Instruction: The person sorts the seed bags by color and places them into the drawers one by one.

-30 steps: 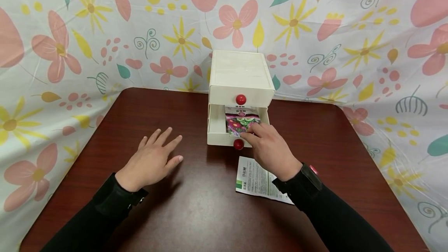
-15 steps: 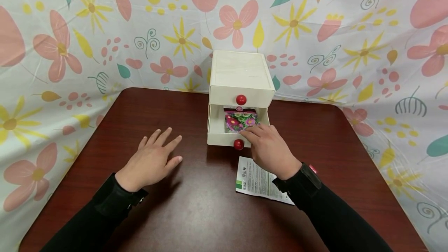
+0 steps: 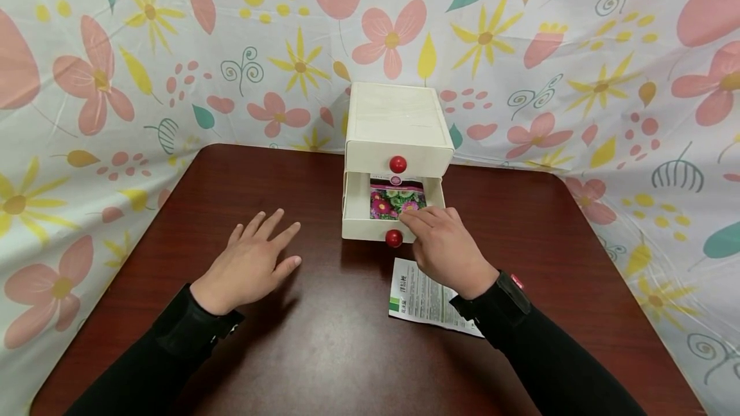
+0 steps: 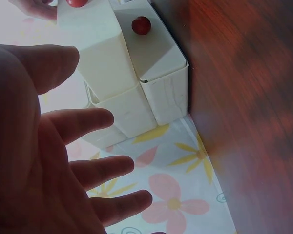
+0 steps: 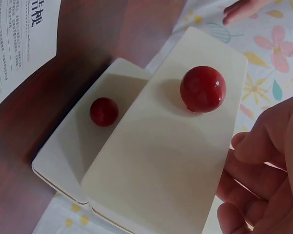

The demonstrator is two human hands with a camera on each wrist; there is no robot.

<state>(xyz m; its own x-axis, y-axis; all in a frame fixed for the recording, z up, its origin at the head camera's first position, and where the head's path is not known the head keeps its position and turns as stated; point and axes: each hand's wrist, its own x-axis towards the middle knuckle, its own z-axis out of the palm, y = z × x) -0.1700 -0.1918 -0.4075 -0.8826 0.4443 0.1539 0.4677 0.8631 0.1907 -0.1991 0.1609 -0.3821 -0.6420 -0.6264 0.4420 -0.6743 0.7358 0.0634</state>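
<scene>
A flower seed packet [image 3: 397,203] with a pink and green picture lies inside the pulled-out drawer [image 3: 358,228] of a cream drawer cabinet [image 3: 399,114]. My right hand [image 3: 451,249] reaches over the drawer's front right, fingertips at the packet's lower right corner. In the right wrist view its fingers [image 5: 249,170] are loosely bent behind the drawer front, and the packet is hidden there. My left hand [image 3: 248,268] is held left of the cabinet, fingers spread, holding nothing. A second packet [image 3: 424,294], printed side up, lies on the table below my right hand.
The top drawer with its red knob [image 3: 397,164] is closed. Below the pulled-out drawer, a closed bottom drawer [image 4: 158,48] shows in the left wrist view. A floral cloth [image 3: 277,31] hangs behind the brown table [image 3: 324,352].
The flower packet has gone down and settled flatter and straighter in the drawer. My right hand has shifted slightly left along with it. My left hand and the second packet stay put.
</scene>
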